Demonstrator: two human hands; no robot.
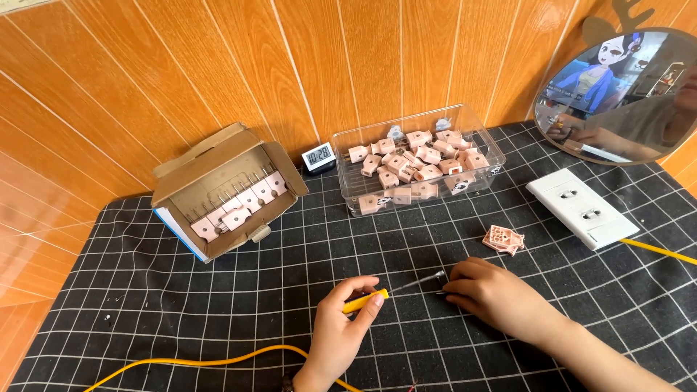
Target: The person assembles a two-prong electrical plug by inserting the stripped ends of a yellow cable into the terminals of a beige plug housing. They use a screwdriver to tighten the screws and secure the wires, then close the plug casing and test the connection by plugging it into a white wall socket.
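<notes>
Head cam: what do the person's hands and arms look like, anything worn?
Both the left hand and the right hand are bare: no gloves, and no rings or watch that the view shows. Forearms bare too, with no sleeves in frame. Nails short and plain.

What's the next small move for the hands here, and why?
Probably lift the screwdriver off the mat. The left hand pinches its yellow handle while the right hand rests at the metal tip, and the tool lies flat. The nearest loose part, a pink plug piece, sits beyond the right hand, untouched.
</notes>
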